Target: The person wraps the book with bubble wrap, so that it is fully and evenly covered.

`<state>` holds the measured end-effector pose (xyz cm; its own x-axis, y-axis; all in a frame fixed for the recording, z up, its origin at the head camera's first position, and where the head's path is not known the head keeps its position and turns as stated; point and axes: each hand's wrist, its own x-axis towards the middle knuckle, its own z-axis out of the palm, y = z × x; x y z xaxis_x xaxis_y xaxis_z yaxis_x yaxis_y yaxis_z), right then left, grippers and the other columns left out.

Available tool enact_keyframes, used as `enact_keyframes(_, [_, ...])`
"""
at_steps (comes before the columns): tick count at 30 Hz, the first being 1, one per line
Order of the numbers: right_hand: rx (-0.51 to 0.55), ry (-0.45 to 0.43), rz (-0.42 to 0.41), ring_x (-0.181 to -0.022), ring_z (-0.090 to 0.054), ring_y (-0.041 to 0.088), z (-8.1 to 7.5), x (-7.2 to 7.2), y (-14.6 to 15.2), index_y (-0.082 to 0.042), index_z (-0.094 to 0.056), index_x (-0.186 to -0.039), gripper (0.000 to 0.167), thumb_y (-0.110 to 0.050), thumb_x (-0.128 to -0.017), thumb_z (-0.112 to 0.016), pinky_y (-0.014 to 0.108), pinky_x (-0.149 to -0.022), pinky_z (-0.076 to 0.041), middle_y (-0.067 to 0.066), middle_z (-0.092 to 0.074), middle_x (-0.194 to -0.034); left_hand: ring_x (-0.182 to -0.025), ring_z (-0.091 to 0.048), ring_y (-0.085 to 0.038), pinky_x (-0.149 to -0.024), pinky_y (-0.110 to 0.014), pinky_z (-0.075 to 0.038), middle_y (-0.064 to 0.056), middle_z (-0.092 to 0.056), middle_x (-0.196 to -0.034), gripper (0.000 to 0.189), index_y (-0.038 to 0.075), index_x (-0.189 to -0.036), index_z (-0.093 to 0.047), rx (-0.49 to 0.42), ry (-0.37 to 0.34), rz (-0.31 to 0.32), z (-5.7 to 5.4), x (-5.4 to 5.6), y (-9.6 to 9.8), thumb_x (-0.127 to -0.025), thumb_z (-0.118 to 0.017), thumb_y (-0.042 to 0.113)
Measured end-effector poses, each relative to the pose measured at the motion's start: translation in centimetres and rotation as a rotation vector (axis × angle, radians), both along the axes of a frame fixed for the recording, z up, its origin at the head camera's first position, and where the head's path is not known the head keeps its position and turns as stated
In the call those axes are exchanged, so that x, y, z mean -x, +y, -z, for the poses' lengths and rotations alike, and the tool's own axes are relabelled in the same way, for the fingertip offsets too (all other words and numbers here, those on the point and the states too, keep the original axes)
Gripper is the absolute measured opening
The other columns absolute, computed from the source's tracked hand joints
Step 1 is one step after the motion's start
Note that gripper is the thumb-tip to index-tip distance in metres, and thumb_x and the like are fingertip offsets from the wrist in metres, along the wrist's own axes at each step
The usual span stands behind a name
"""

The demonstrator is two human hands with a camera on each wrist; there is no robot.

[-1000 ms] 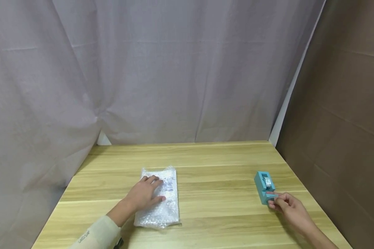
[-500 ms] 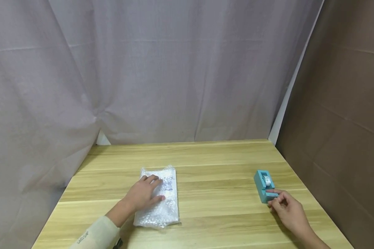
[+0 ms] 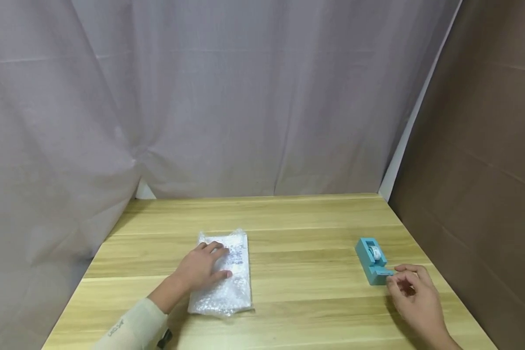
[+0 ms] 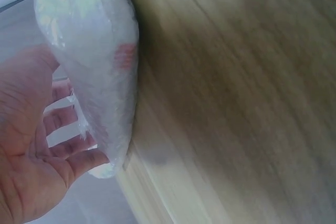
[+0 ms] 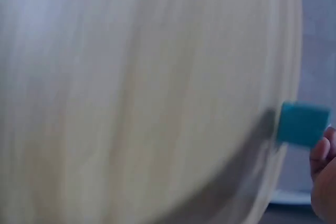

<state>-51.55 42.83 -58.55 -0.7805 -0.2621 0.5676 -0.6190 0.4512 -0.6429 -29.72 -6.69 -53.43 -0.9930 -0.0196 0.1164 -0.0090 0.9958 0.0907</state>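
A flat package in bubble wrap [image 3: 234, 296], with blue print on white beneath, lies left of the table's middle. My left hand [image 3: 199, 270] rests on it, fingers spread. From the left wrist view, thumb and fingers lie along the puffy wrap [image 4: 100, 77]. A teal tape dispenser [image 3: 368, 265] stands at the right, holding a small roll of clear tape [image 3: 375, 253]. Just off its front end, my right hand [image 3: 417, 299] pinches the tape's loose end between thumb and forefinger; the clear strip itself barely shows. The right wrist view catches the teal dispenser [image 5: 303, 124] beside the fingertips.
The wood-grain table [image 3: 297, 272] stretches between package and dispenser. A grey curtain [image 3: 262, 121] hangs behind it, and a brown cloth wall [image 3: 485, 194] runs close along the right edge.
My right hand has drawn back from the dispenser's front end, toward me and slightly right, with finger and thumb pinched. The left hand stays on the package.
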Motion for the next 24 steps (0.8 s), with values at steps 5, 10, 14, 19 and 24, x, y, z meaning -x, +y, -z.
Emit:
enact_keyframes(5, [0.083, 0.084, -0.232, -0.081, -0.057, -0.003, -2.3, -2.1, -3.1, -0.011, -0.077, -0.092, 0.03, 0.019, -0.087, -0.08, 0.009, -0.065, -0.052, 0.005, -0.06, -0.118, -0.134, -0.066, -0.048, -0.119, -0.064, -0.052, -0.015, -0.068, -0.15, 0.059, 0.011, -0.149, -0.067, -0.011, 0.012, 0.038, -0.4, 0.1, -0.8, -0.104, -0.074, 0.048])
enact_keyframes(10, [0.104, 0.027, -0.441, -0.089, -0.061, 0.005, -4.3, -3.7, -6.8, -0.015, -0.08, -0.102, 0.032, 0.016, -0.094, -0.076, 0.017, -0.068, -0.057, 0.007, -0.064, -0.118, -0.129, -0.07, -0.044, -0.117, -0.065, -0.054, -0.013, -0.071, -0.146, 0.051, 0.014, -0.147, -0.071, -0.007, 0.046, 0.094, -0.3, 0.5, -2.0, -0.103, -0.076, 0.04])
enact_keyframes(14, [0.107, -0.095, -0.582, -0.097, -0.063, 0.009, -5.4, -4.6, -9.3, -0.014, -0.081, -0.117, 0.028, 0.008, -0.102, -0.072, 0.022, -0.074, -0.062, 0.008, -0.065, -0.121, -0.127, -0.072, -0.043, -0.116, -0.066, -0.054, -0.011, -0.073, -0.145, 0.048, 0.017, -0.145, -0.072, -0.018, 0.069, 0.127, -0.1, 0.6, -2.6, -0.102, -0.078, 0.037])
enact_keyframes(19, [0.108, -0.228, -0.757, -0.106, -0.063, 0.018, -6.6, -5.3, -11.9, -0.009, -0.075, -0.136, 0.034, 0.005, -0.106, -0.065, 0.027, -0.086, -0.063, 0.013, -0.062, -0.132, -0.129, -0.072, -0.043, -0.118, -0.069, -0.051, -0.008, -0.073, -0.146, 0.041, 0.02, -0.14, -0.073, -0.069, 0.082, 0.154, -0.1, 0.8, -2.9, -0.101, -0.079, 0.031])
enact_keyframes(24, [0.122, -0.28, -0.913, -0.115, -0.06, 0.021, -7.6, -5.7, -14.2, 0.0, -0.065, -0.148, 0.047, 0.011, -0.102, -0.06, 0.029, -0.094, -0.061, 0.023, -0.058, -0.14, -0.13, -0.072, -0.039, -0.119, -0.068, -0.051, -0.006, -0.073, -0.146, 0.032, 0.024, -0.134, -0.075, -0.08, 0.068, 0.152, -0.3, 1.3, -3.0, -0.103, -0.078, 0.03])
